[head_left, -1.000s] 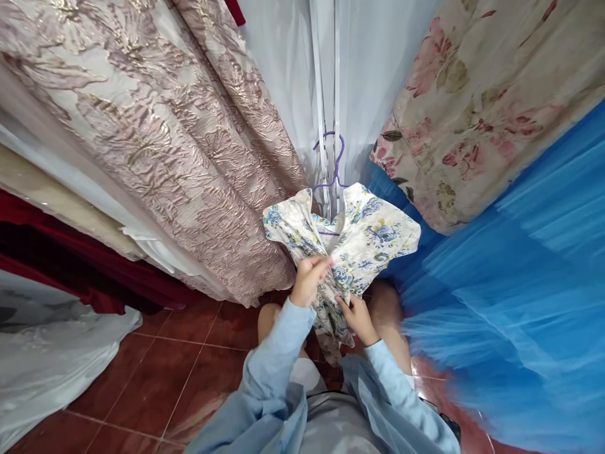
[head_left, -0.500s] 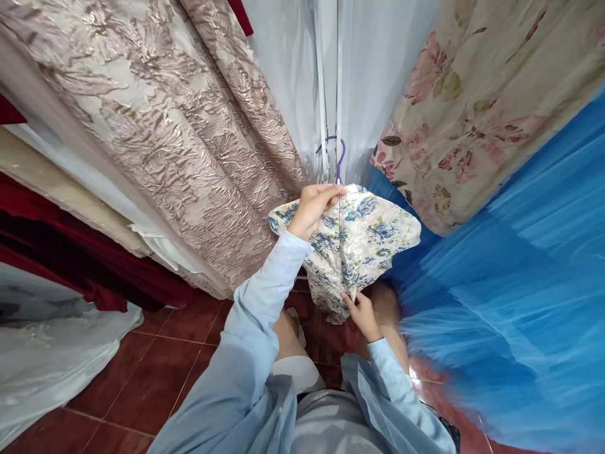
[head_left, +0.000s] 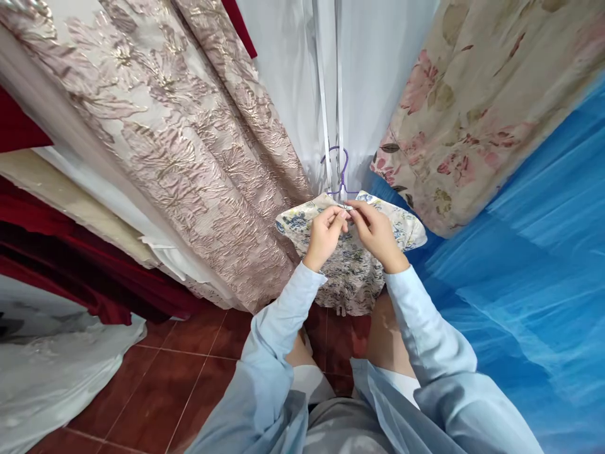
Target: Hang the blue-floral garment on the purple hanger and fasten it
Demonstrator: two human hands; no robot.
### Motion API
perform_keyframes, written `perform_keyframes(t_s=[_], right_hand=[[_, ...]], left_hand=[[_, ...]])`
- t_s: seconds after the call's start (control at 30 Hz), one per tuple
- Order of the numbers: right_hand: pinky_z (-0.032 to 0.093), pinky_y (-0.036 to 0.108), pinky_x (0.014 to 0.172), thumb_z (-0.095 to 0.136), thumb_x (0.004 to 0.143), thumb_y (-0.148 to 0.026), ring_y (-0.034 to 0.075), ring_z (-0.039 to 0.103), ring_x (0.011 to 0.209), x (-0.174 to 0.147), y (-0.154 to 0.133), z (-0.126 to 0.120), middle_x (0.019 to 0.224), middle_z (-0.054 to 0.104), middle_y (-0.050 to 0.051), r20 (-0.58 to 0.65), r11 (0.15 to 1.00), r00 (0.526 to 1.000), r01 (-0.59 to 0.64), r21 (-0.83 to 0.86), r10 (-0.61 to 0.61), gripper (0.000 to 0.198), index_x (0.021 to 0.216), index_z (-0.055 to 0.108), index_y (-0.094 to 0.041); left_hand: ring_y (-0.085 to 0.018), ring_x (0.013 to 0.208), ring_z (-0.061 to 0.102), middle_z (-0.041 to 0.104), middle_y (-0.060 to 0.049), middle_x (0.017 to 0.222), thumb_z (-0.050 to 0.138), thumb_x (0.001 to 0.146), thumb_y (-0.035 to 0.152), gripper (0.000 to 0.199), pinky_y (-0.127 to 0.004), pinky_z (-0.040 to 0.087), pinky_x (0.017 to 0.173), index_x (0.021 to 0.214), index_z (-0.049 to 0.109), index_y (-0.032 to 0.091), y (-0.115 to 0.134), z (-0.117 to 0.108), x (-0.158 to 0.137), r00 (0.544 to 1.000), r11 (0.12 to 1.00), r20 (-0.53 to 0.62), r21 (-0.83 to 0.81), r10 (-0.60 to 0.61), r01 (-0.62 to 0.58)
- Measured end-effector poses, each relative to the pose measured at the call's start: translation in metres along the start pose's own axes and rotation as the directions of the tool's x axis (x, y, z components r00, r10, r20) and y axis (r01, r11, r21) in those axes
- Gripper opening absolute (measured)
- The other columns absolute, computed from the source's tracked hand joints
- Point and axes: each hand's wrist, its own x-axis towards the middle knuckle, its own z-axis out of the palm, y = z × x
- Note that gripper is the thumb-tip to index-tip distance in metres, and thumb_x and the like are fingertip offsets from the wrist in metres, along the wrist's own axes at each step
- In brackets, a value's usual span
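A white dress with blue and yellow flowers (head_left: 350, 277) hangs in front of me on a purple hanger (head_left: 343, 165). Both hands meet at the middle of its neckline, just below the hanger's hook. My left hand (head_left: 326, 234) is closed, thumb and fingertips pinching the neckline edge. From the other side my right hand (head_left: 375, 232) pinches the same edge, its fingertips almost touching the left ones. Something small and whitish shows between the fingertips, too small to name. My hands and wrists cover part of the dress front.
A pink-gold brocade cloth (head_left: 203, 157) hangs at left, with dark red velvet (head_left: 70, 258) beyond it. Pale sheer fabric (head_left: 378, 69) hangs behind the hanger. Rose-printed cloth (head_left: 463, 132) and blue tulle (head_left: 529, 302) hang at right. Red tiles (head_left: 161, 384) cover the floor.
My right hand has let go of the lower middle of the dress and moved up to the neckline beside my left hand. More of the purple hanger shows.
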Motion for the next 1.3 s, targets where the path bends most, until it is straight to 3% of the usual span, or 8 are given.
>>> perform_keyframes(t_s=[0.43,0.57,0.8,0.87,0.97,1.07,1.2,1.3], right_hand=[[0.044,0.029,0.063,0.056,0.098,-0.036,0.016,0.057,0.064,0.012,-0.003,0.015,0.074,0.064,0.001,-0.152,0.997,0.988,-0.020,0.073,0.031,0.021,0.091,0.067,-0.020],[0.043,0.028,0.061,0.057,0.099,-0.044,0.014,0.055,0.063,0.017,-0.005,0.011,0.071,0.058,-0.001,-0.277,0.982,0.957,-0.033,0.183,0.084,0.025,0.093,0.065,-0.021],[0.043,0.027,0.055,0.059,0.096,-0.054,0.014,0.052,0.058,0.010,0.006,-0.007,0.069,0.055,-0.001,-0.338,0.952,0.920,-0.099,0.288,0.198,0.031,0.093,0.060,-0.023],[0.043,0.027,0.054,0.057,0.097,-0.055,0.014,0.051,0.057,0.007,0.009,-0.010,0.070,0.055,-0.002,-0.349,0.941,0.909,-0.112,0.318,0.226,0.031,0.093,0.056,-0.024],[0.044,0.027,0.055,0.054,0.097,-0.056,0.014,0.051,0.058,0.004,0.010,-0.013,0.071,0.054,-0.001,-0.325,0.933,0.914,-0.130,0.335,0.244,0.031,0.091,0.053,-0.025],[0.045,0.028,0.056,0.052,0.098,-0.053,0.015,0.052,0.059,0.001,0.013,-0.018,0.069,0.051,-0.002,-0.316,0.930,0.915,-0.139,0.339,0.252,0.030,0.087,0.050,-0.025],[0.038,0.027,0.054,0.058,0.093,-0.047,0.013,0.044,0.055,-0.003,0.023,-0.031,0.068,0.043,-0.004,-0.375,0.942,0.893,-0.134,0.308,0.250,0.029,0.080,0.046,-0.024],[0.031,0.025,0.055,0.073,0.081,-0.035,0.010,0.034,0.056,-0.004,0.037,-0.044,0.066,0.036,-0.007,-0.400,0.976,0.896,-0.131,0.174,0.192,0.034,0.073,0.042,-0.023]], left_hand=[[-0.014,0.066,0.060,0.063,-0.003,0.070,0.063,0.090,0.034,0.022,-0.023,0.046,0.063,0.080,0.061,0.015,-0.055,0.013,-0.012,0.983,0.992,-0.160,0.075,-0.088,0.101],[-0.016,0.067,0.061,0.064,-0.003,0.065,0.065,0.085,0.024,0.021,-0.026,0.047,0.067,0.067,0.061,0.014,-0.102,0.023,-0.067,0.885,0.845,-0.152,0.264,-0.440,0.466],[-0.025,0.080,0.067,0.069,-0.010,0.080,0.073,0.077,0.027,0.015,-0.037,0.053,0.079,0.075,0.065,0.013,-0.150,0.005,-0.165,0.767,0.704,-0.189,0.309,-0.613,0.639],[-0.030,0.111,0.063,0.065,-0.018,0.117,0.078,0.074,0.033,0.043,-0.041,0.049,0.098,0.109,0.063,0.013,-0.141,-0.011,-0.151,0.786,0.719,-0.363,0.331,-0.501,0.611],[-0.033,0.142,0.040,0.037,-0.024,0.151,0.082,0.073,0.041,0.095,-0.046,0.034,0.117,0.149,0.031,0.016,-0.110,-0.032,-0.099,0.783,0.761,-0.618,0.475,-0.069,0.442],[-0.037,0.154,0.017,0.017,-0.024,0.164,0.086,0.069,0.038,0.110,-0.052,0.018,0.125,0.157,0.022,0.019,-0.078,-0.044,-0.042,0.836,0.648,-0.512,0.708,0.198,0.280],[-0.031,0.155,0.022,0.033,-0.014,0.164,0.066,0.086,0.024,0.067,-0.050,0.016,0.126,0.150,0.045,0.023,-0.067,-0.067,-0.002,0.924,0.654,-0.333,0.744,0.187,0.136],[-0.027,0.129,0.058,0.069,-0.014,0.125,0.052,0.094,0.024,0.030,-0.041,0.042,0.114,0.117,0.069,0.014,-0.077,-0.100,0.012,0.837,0.892,-0.547,0.386,0.015,0.236]])
